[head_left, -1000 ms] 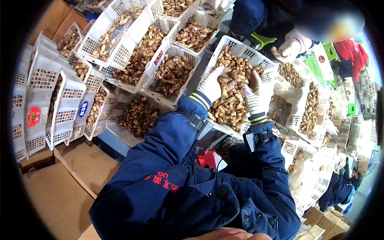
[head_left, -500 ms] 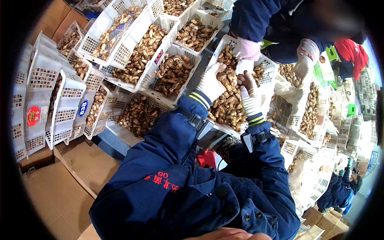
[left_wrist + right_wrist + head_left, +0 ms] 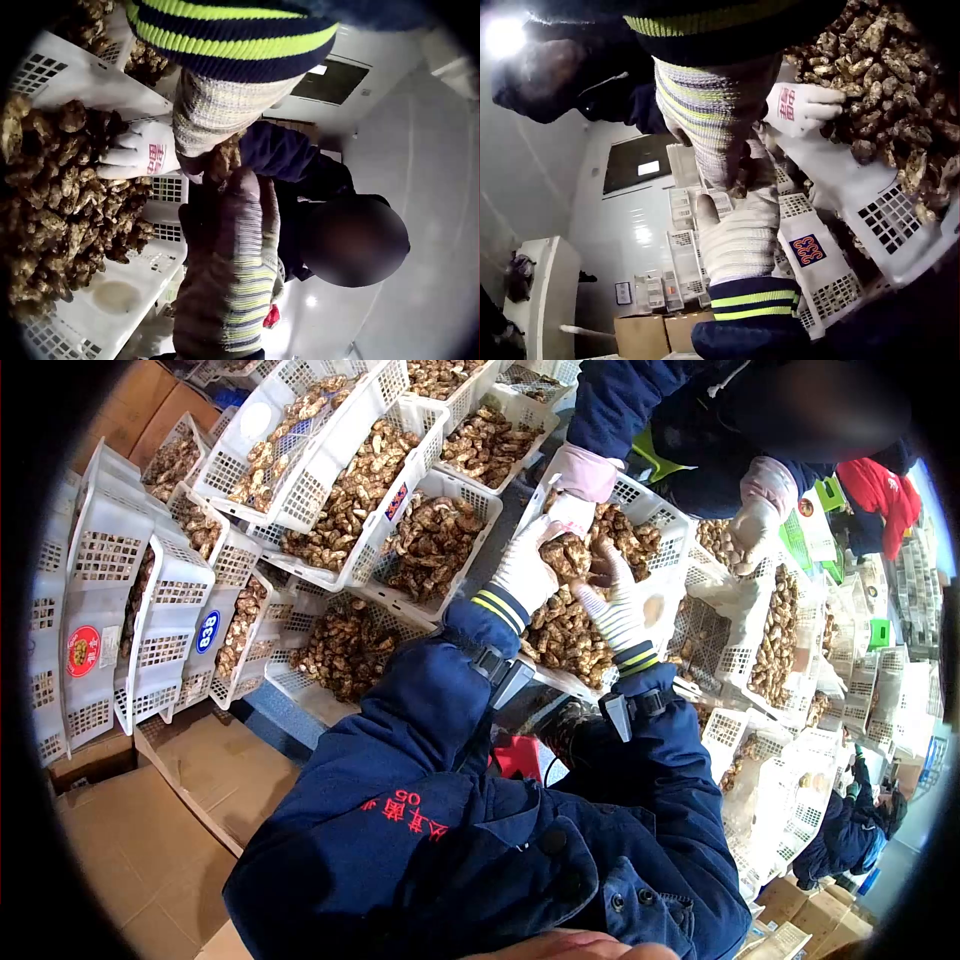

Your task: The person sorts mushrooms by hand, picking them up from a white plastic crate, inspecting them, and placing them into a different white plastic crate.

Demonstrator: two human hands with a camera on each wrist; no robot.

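At the far left, white crates (image 3: 100, 600) lean in a row, one bearing a blue label (image 3: 207, 632), above a cardboard box (image 3: 150, 840). Next come more crates filled with mushrooms. The left hand (image 3: 527, 565), in a white knit glove, has its grip curled round a clump of mushrooms (image 3: 568, 558), held above the heap in a long white crate (image 3: 657, 590). Just beyond it, another person's gloved hand (image 3: 573, 512) touches mushrooms in that crate. The right hand (image 3: 618, 600), in a striped glove, reaches the clump's other side; whether its grip pinches it I cannot tell. Further right, the other person's second glove (image 3: 757, 530) hangs near more crates of mushrooms.
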